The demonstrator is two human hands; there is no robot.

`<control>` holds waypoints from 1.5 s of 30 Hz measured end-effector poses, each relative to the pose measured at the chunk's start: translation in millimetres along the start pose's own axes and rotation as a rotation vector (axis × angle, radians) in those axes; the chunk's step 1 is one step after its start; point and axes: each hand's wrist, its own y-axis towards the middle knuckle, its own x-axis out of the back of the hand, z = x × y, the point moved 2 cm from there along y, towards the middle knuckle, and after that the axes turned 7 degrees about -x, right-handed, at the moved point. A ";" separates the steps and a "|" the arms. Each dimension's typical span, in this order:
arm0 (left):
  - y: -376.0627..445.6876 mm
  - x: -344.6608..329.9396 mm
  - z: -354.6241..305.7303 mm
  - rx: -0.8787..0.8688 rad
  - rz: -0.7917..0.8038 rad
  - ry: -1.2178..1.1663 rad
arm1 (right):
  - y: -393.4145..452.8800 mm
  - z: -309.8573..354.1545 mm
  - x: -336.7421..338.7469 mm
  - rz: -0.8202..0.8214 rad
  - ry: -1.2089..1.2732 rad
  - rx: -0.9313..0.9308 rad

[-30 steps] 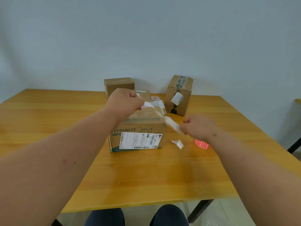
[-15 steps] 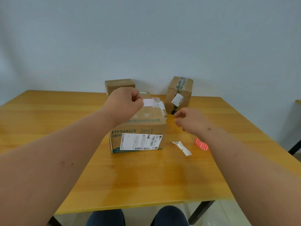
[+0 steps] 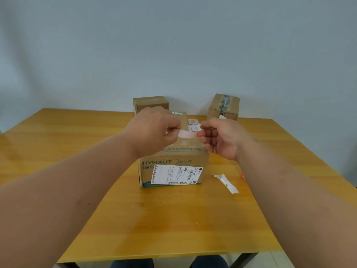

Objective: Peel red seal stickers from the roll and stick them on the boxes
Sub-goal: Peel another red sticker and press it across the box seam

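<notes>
I've got the table (image 3: 81, 155) filling my view, three boxes on it: the big printed box (image 3: 173, 167) dead centre, two small ones behind at eleven o'clock (image 3: 150, 103) and one o'clock (image 3: 224, 106). Left hand (image 3: 154, 132) and right hand (image 3: 222, 138) hover over the big box, each pinching one end of a single pale pink sticker (image 3: 187, 134), fingers curled. It's stretched between them, long axis running nine to three, just above the box top, so neither hand is nearer. One white backing strip (image 3: 226, 182) lies at four o'clock; the red roll (image 3: 242, 176) barely peeks out beside my right forearm.
</notes>
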 end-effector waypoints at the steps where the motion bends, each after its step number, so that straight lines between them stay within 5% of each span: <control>1: 0.0 0.6 0.7 -0.026 0.004 0.038 | 1.2 -0.2 -1.1 -0.007 -0.017 -0.017; 9: -0.2 2.8 10.2 -0.055 -0.015 0.100 | 8.3 3.3 -11.7 0.019 -0.035 0.055; 14: -10.6 -2.4 26.1 0.599 -0.094 -0.467 | 11.5 4.3 -12.3 0.008 -0.003 0.170; 17: -11.7 -6.0 31.3 0.765 -0.129 -0.690 | 14.0 2.1 -13.5 -0.018 -0.016 0.227; 22: -7.3 -10.3 27.3 0.773 -0.005 -0.723 | 14.9 -0.1 -15.9 -0.054 -0.081 0.258; 30: -3.3 -11.4 27.5 0.799 -0.028 -0.710 | 12.1 0.4 -17.4 -0.113 -0.243 0.300; 39: 4.6 -20.3 23.0 0.610 0.224 -0.229 | 18.0 -0.6 -35.8 -0.278 -0.972 0.477; 45: 10.7 -30.1 25.2 0.544 0.337 -0.056 | 21.6 -1.8 -38.5 -0.275 -1.091 0.492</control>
